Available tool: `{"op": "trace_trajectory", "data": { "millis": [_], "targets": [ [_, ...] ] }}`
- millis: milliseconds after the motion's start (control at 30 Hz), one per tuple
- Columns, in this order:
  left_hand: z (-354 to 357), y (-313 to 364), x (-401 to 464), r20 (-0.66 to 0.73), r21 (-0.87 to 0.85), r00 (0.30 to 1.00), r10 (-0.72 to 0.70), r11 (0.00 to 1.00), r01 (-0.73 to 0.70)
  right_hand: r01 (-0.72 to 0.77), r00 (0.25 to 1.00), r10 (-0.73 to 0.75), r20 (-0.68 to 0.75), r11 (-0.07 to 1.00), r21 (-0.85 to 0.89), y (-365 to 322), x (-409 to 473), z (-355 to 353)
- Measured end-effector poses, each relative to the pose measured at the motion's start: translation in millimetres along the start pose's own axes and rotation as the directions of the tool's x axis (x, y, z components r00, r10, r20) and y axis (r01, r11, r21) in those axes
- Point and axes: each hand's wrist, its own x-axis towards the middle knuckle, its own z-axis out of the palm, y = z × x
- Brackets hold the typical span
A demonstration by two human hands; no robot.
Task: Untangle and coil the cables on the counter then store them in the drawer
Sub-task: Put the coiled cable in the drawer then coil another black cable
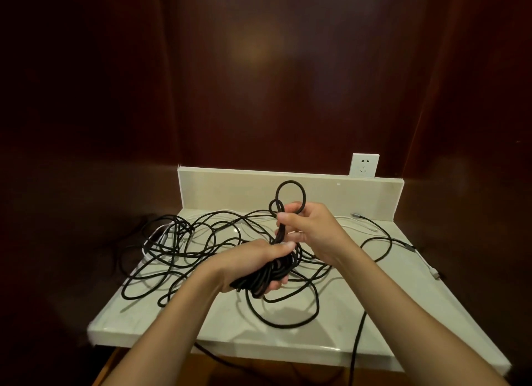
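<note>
A long black cable (184,259) lies in tangled loops across the pale counter (218,325). My left hand (256,264) grips a thick bundle of gathered black cable (276,273) above the counter's middle. My right hand (311,230) pinches the same cable just above the bundle, and a small loop (289,195) stands up from its fingers. A white cable (359,227) runs along the back under the black one. The drawer is not in view.
A low backsplash (236,190) closes the counter's rear, with a white wall socket (364,165) above its right end. Grey plugs lie at the back right (357,214) and at the left (164,237). Black cable hangs over the front edge (358,336). Dark wood walls surround the counter.
</note>
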Motion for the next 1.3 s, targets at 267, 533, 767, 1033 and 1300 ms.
{"op": "trace_trajectory", "data": {
  "millis": [267,533,767,1033,1300],
  "targets": [
    [-13,-6,2,0.084,-0.089,0.996,0.039,0.996,-0.032,-0.120,0.990,0.111,0.087,0.986,0.112,-4,0,-9],
    [-46,-16,-4,0.020,-0.398,1.000,-0.008,0.917,0.015,-0.103,0.995,0.102,-0.013,0.974,-0.202,-6,12,-45],
    [-71,-2,-5,-0.098,-0.457,0.995,0.035,0.886,-0.076,0.167,0.957,-0.273,-0.094,0.791,-0.588,-34,18,-73],
    [-86,56,0,-0.246,-0.403,0.952,0.179,0.875,-0.269,0.274,0.898,-0.440,-0.021,0.597,-0.754,-71,46,-89],
    [-91,93,6,-0.323,-0.413,0.885,0.335,0.792,-0.450,0.123,0.943,-0.264,-0.202,0.841,-0.527,-102,59,-105]
  ]
}}
